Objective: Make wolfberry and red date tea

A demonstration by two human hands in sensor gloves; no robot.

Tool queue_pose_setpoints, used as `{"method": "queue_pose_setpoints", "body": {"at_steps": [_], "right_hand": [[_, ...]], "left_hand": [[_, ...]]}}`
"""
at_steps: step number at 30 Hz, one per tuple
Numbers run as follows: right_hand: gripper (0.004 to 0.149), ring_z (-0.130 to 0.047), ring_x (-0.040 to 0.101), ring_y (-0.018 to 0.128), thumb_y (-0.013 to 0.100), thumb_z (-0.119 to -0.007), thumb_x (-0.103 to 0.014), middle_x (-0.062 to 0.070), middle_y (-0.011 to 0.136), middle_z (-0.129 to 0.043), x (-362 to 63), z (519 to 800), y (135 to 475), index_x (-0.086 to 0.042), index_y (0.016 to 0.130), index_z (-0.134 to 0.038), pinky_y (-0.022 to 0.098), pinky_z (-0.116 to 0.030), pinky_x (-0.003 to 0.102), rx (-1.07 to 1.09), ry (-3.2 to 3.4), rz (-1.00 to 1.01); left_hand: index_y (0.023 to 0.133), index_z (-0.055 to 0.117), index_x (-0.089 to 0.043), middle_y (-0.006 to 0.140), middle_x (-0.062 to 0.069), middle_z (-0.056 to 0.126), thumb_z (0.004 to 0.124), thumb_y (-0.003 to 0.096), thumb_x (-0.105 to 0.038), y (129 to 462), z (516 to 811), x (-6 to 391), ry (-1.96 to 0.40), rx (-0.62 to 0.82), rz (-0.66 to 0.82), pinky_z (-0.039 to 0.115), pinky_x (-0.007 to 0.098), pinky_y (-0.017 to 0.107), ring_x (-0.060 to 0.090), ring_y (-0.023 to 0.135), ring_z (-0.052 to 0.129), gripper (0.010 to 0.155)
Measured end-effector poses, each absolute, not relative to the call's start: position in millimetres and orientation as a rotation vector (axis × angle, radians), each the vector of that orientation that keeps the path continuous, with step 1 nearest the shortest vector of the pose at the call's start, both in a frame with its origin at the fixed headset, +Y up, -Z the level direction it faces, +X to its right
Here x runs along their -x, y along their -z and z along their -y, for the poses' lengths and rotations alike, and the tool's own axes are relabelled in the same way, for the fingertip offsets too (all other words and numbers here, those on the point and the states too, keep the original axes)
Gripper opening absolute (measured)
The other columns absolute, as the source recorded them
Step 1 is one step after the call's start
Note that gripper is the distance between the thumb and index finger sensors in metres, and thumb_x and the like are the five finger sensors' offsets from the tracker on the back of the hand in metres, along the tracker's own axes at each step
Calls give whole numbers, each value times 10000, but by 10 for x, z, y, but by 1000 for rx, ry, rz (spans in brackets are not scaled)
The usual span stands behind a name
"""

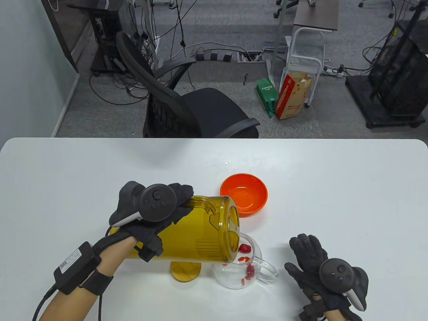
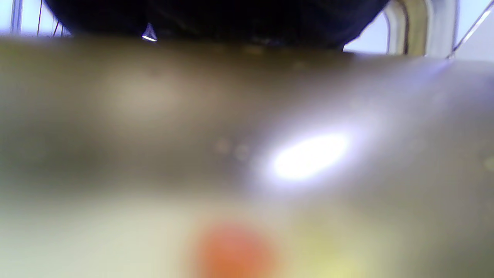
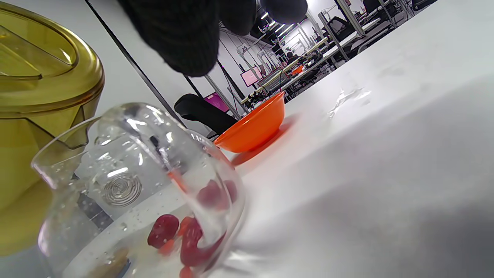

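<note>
My left hand (image 1: 147, 214) grips a yellow translucent pitcher (image 1: 197, 230) and holds it tipped on its side, its mouth over a clear glass mug (image 1: 247, 267). The mug stands on the white table (image 1: 334, 187) and holds water with red dates and wolfberries (image 1: 249, 271); it shows close up in the right wrist view (image 3: 146, 193), with the pitcher's rim (image 3: 46, 77) above it. My right hand (image 1: 321, 271) rests open on the table right of the mug, touching nothing. The left wrist view shows only the blurred pitcher wall (image 2: 247, 135).
An empty orange bowl (image 1: 244, 193) sits behind the mug. A yellow round lid (image 1: 185, 271) lies on the table under the pitcher. A small water splash (image 1: 228, 162) marks the table farther back. A black office chair (image 1: 187, 107) stands beyond the far edge.
</note>
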State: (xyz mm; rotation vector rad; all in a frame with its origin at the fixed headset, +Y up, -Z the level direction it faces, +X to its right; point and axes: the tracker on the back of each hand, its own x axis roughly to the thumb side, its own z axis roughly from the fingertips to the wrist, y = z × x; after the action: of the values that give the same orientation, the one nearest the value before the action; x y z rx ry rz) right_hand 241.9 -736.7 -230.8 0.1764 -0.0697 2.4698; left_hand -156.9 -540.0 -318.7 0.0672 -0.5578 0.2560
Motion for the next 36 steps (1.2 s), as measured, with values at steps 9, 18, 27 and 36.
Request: {"method": "queue_pose_setpoints", "body": {"at_steps": [9, 18, 27, 36], "right_hand": [[717, -299, 403, 1078, 544, -827, -361, 163, 1201, -420, -2419, 7368, 2307, -137, 1133, -483, 748, -322, 610, -177, -2469, 75], [718, -299, 404, 1077, 544, -827, -362, 163, 1201, -418, -2416, 7371, 2307, -137, 1133, -482, 747, -320, 609, -187, -2470, 68], [719, -298, 403, 1077, 545, -826, -362, 165, 1201, -418, -2412, 7373, 2305, -137, 1134, -481, 748, -319, 608, -192, -2473, 64], [719, -297, 403, 1077, 545, -826, -363, 163, 1202, -418, -2405, 7376, 2303, -139, 1134, -479, 748, -318, 608, -199, -2476, 57]], "left_hand": [[792, 717, -168, 525, 55, 914, 786, 577, -413, 3192, 5389, 1489, -207, -48, 566, 818, 454, 372, 187, 298, 922, 333], [794, 714, -168, 524, 56, 914, 783, 577, -413, 3164, 5339, 1420, -169, -55, 577, 819, 455, 372, 186, 297, 924, 334], [793, 716, -169, 524, 54, 916, 783, 575, -413, 3181, 5319, 1374, -149, -50, 577, 822, 453, 370, 184, 296, 927, 334], [793, 716, -171, 524, 53, 917, 781, 574, -416, 3183, 5321, 1371, -148, -46, 577, 824, 451, 368, 181, 295, 929, 335]]}}
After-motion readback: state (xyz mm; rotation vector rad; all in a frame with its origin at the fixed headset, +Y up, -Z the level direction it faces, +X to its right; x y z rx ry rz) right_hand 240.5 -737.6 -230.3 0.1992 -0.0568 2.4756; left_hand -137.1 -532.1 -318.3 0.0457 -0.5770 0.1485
